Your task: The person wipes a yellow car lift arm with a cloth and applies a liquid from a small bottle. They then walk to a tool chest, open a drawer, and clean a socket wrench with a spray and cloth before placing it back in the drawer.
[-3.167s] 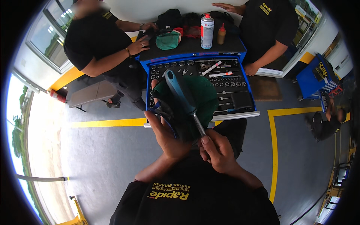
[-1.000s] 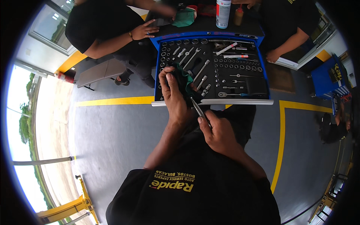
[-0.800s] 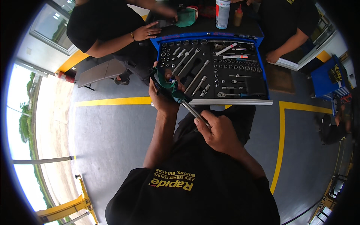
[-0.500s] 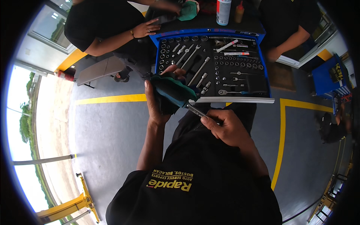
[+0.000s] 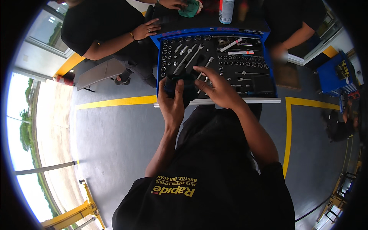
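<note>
My left hand is closed around a dark green-black cloth, bunched just over the drawer's front edge. At the cloth's right side, my right hand bends its index finger and thumb inward; what lies between them is hidden. Both hands are close together above the open tool drawer. Sockets line its left side and a row of smaller sockets runs across the right. A combination wrench and an extension bar lie in the middle. Two white-and-red marker-like sticks rest at the back.
The blue tool cabinet carries a spray can and a green cloth. One person's hand rests at its left corner; another person's arm is at the right. A bench stands left, a blue cart right.
My right hand has moved up and forward to the cloth, and the metal tool handle it gripped no longer shows. The cloth has turned and bunched up in my left hand.
</note>
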Demonstrator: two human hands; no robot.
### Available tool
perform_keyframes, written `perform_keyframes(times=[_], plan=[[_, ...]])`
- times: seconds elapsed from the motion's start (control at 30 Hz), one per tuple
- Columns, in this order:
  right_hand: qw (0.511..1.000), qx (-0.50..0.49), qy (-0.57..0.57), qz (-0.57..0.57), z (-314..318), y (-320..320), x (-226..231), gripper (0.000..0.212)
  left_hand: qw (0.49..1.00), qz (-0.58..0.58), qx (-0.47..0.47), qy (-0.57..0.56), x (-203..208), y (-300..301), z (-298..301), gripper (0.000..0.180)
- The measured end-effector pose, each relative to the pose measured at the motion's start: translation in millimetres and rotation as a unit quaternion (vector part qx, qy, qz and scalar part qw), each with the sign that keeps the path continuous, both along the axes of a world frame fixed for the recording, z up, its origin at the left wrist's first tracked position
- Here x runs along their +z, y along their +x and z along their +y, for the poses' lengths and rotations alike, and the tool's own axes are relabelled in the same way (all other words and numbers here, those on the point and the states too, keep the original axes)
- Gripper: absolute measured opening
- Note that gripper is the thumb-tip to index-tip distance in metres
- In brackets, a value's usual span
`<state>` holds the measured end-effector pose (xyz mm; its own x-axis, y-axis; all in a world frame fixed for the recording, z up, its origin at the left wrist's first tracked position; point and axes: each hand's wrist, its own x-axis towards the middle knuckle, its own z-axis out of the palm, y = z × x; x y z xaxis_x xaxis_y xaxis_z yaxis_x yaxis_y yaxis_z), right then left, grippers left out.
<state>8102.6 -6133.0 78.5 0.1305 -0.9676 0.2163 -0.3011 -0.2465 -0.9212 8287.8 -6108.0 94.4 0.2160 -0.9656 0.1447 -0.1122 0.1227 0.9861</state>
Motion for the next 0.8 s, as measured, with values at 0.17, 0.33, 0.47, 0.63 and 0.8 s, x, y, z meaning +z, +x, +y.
perform_keyframes(times=[0.17,0.33,0.47,0.63,0.8], plan=[[0.991,0.100,0.093,-0.017,-7.9,12.7,-4.9,0.023,0.999,-0.046,-0.017,0.006,-21.2,5.1,10.2,0.039],[0.988,0.039,0.137,-0.065,-13.6,14.0,-17.8,0.015,0.994,-0.108,-0.020,0.023,-17.8,12.0,22.9,0.043],[0.974,-0.032,0.187,-0.127,-23.8,28.7,-18.7,0.027,0.983,-0.183,-0.026,-0.013,-25.8,21.6,17.7,0.050],[0.930,-0.095,0.214,-0.283,-36.8,42.7,-36.0,0.033,0.965,-0.246,-0.042,-0.076,-17.3,21.9,3.4,0.047],[0.879,-0.113,0.267,-0.378,-35.8,39.5,-23.6,0.034,0.948,-0.290,-0.105,-0.084,-0.7,27.7,-2.9,0.046]])
